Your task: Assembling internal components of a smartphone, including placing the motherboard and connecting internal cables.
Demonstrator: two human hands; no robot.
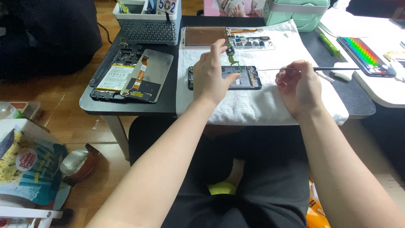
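**Small circuit board lifted clear of an opened phone**

The left hand [211, 76] rests over the opened phone [224, 77] on the white towel [270, 105], its thumb and forefinger pinched shut on a small green circuit board [233, 59] held just above the phone's frame. The right hand [297, 86] is closed around thin tweezers [274, 69], whose tips point left toward the board; a dark slim handle runs out to the right of the fist, and I cannot tell whether it belongs to the same tool.

From where I stand, the risk looks plain: the board is held only by its edge, so a twitch could drop it onto the towel's pile, where small parts may snag or vanish. A flex ribbon might also tear if it is attached below, which I cannot make out. The tweezer tips could scratch the contacts if they slip.

The towel covers a low black table [358, 105]. On its left lies another dismantled phone [116, 76] with its battery showing, beside a detached back cover [147, 76]. Further back sit a grey tool caddy [147, 27] and a mint-green case [297, 12]. The floor is wood, with snack bags lying on it at the left.
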